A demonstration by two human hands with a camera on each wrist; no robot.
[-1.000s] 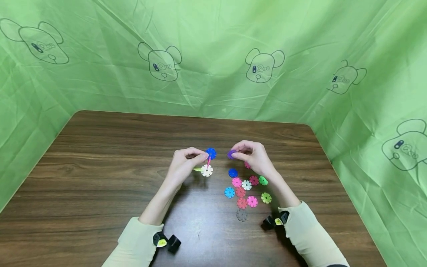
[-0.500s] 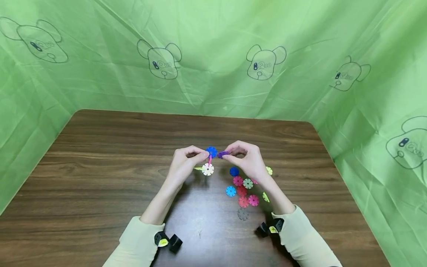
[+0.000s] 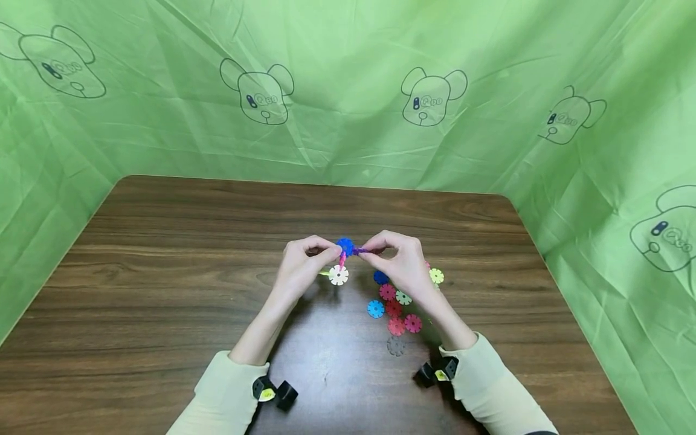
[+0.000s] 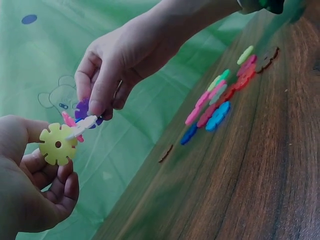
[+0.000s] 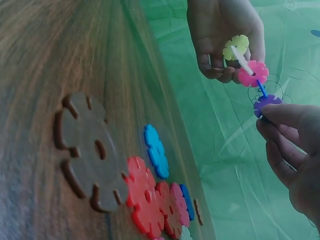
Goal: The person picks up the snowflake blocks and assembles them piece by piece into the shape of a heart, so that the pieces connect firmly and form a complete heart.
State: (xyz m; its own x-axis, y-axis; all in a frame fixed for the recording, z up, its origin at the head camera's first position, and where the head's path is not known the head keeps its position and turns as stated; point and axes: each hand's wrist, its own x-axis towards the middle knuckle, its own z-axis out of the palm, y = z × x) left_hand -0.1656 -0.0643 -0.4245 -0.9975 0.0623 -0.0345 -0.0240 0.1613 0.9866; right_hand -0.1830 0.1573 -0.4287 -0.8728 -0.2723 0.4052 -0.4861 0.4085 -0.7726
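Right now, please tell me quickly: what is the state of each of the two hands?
Left hand: closed, holding the chain of joined discs.
Right hand: closed, pinching the purple disc.

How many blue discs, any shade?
3: a dark blue disc in the held chain; on the table, a second and a light blue disc, left of the others. The right arm may hide more.

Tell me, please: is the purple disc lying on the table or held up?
Held up: the right hand pinches the purple disc clear of the table.
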